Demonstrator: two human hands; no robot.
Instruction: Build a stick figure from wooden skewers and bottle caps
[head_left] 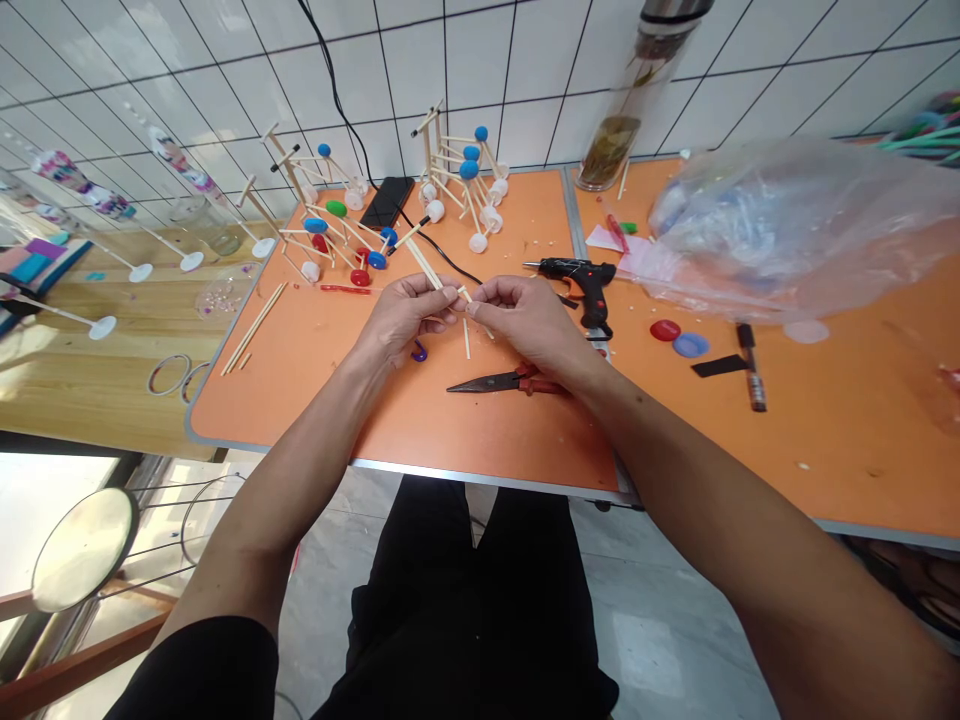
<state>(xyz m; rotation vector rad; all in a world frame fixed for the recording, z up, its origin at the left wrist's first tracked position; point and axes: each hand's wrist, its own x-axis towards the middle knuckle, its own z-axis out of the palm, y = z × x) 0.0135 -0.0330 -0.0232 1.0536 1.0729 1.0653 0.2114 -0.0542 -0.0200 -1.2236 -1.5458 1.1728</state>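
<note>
Held sticks [427,264] behind scissors [491,383], glue gun [592,287] right (bag [795,225] beyond)

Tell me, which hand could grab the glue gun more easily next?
Probably the right hand: it is nearer the glue gun. The left hand is farther away. Both hands hold pale sticks, so the right would need freeing first.

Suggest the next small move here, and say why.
Probably steady the thin sticks with the left hand while the right hand gently adjusts the ends. Both hands pinch sticks with their fingertips close together, and the glue gun lies on the orange tabletop, so a fine alignment seems fitting. Whether the ends are glued, I cannot tell.
</note>
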